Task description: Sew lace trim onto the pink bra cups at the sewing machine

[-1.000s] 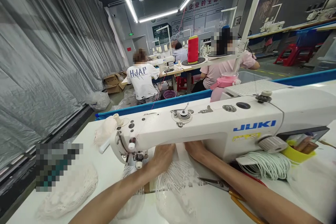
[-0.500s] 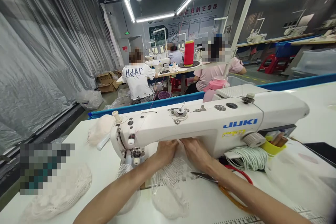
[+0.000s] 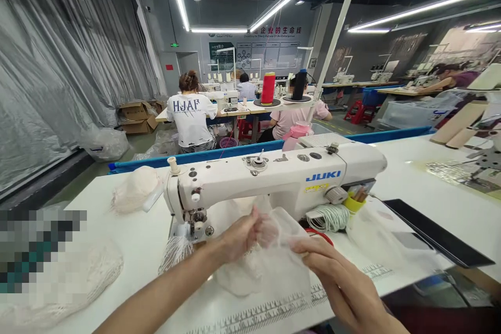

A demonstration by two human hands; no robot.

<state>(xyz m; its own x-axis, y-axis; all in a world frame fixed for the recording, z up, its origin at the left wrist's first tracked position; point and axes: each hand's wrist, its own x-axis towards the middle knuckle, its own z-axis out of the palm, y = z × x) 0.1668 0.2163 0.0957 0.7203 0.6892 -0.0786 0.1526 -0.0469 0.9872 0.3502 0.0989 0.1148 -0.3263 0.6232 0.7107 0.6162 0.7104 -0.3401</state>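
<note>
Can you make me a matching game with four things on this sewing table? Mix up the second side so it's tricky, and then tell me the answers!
Things:
1. thin cloth
2. nearest sewing machine
3. cord
4. little cup

Clues:
A. bright yellow
B. pinched by the right hand
C. pale green and coiled
D. white with blue letters

Right pairs: 1-B, 2-D, 3-C, 4-A
</note>
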